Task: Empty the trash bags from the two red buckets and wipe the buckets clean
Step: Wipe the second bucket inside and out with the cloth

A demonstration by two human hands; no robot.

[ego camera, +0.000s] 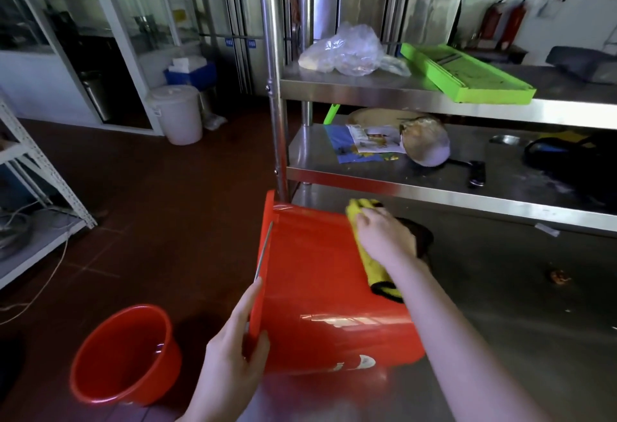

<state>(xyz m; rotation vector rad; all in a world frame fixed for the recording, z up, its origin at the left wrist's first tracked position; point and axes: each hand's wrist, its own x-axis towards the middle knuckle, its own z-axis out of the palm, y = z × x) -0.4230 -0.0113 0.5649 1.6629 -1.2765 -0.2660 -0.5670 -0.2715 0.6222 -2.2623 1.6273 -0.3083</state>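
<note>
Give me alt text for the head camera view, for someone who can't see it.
A person's left hand grips the rim of a tipped red bucket lying on a steel table, while the right hand holds a yellow cloth against its outer wall. A second red bucket stands upright on the floor, left.
</note>
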